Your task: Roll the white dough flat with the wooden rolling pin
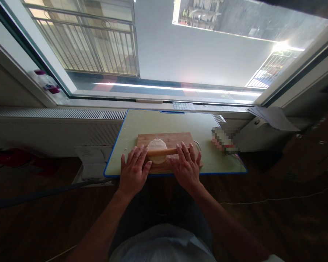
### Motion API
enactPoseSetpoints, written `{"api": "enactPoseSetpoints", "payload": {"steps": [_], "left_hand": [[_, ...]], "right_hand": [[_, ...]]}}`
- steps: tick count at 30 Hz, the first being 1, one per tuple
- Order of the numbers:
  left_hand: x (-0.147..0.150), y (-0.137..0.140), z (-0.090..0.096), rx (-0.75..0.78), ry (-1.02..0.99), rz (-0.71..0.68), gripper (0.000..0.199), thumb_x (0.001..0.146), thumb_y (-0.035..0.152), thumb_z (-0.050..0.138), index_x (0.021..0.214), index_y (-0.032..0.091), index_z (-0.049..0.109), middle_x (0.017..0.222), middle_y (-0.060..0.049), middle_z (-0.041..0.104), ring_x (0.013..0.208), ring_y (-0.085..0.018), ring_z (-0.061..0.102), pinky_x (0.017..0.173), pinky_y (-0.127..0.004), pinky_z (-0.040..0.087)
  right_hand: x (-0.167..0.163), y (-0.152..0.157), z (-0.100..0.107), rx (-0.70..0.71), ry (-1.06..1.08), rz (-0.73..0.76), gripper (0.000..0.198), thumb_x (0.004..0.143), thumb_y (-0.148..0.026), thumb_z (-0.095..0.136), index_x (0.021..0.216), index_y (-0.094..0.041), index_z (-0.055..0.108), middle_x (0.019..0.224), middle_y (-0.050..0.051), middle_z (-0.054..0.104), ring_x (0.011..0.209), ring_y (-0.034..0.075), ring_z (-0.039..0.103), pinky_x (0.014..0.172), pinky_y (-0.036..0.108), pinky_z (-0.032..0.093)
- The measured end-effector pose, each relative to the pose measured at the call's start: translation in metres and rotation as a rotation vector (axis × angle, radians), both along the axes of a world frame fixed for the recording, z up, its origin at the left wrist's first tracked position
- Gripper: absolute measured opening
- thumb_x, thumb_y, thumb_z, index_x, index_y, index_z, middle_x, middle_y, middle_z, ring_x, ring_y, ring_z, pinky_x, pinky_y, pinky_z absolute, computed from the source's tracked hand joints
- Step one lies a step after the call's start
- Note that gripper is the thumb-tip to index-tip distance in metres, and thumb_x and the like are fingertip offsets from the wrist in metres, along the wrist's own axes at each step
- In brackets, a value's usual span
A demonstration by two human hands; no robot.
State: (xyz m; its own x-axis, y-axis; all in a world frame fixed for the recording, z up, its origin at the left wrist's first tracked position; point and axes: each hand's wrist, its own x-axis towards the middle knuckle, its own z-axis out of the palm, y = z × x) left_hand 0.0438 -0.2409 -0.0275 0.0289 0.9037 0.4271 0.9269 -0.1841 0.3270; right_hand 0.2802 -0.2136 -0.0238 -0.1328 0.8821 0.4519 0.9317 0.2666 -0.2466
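A wooden rolling pin (169, 152) lies crosswise over a flat round of pale dough (156, 144). Over the pin's left end is my left hand (135, 169), with its fingers across the pin and the thumb on the near side. My right hand (186, 165) holds the other end in the same way, fingers a little spread. Under the dough is a wooden cutting board (177, 137) with a metal handle (197, 144) at its right. The palms hide both ends of the pin.
The board rests on a pale green, blue-edged tabletop (142, 122). A blurred-out item (224, 141) lies at its right. Behind are a radiator (93, 114) and a window; a bottle (47, 82) stands on the left sill. Papers (273, 117) lie at the right.
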Motion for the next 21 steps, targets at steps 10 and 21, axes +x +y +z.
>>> {"api": "enactPoseSetpoints", "payload": {"steps": [10,21], "left_hand": [[0.001,0.001,0.002,-0.019,0.007,0.035,0.063,0.111,0.053,0.039,0.167,0.025,0.048,0.173,-0.012,0.046,0.164,-0.034,0.037,0.135,-0.063,0.016],[0.009,0.048,0.024,-0.111,0.021,0.114,0.060,0.111,0.049,0.039,0.163,0.023,0.053,0.173,-0.012,0.046,0.162,-0.035,0.038,0.133,-0.072,0.020]], "right_hand": [[-0.001,0.011,0.003,-0.051,-0.040,-0.025,0.062,0.111,-0.053,0.049,0.166,-0.024,0.050,0.173,0.010,0.046,0.166,0.038,0.026,0.134,0.069,0.012],[-0.013,0.050,0.023,-0.209,-0.082,-0.076,0.062,0.113,-0.055,0.041,0.166,-0.024,0.049,0.174,0.009,0.046,0.166,0.034,0.029,0.134,0.069,0.014]]}}
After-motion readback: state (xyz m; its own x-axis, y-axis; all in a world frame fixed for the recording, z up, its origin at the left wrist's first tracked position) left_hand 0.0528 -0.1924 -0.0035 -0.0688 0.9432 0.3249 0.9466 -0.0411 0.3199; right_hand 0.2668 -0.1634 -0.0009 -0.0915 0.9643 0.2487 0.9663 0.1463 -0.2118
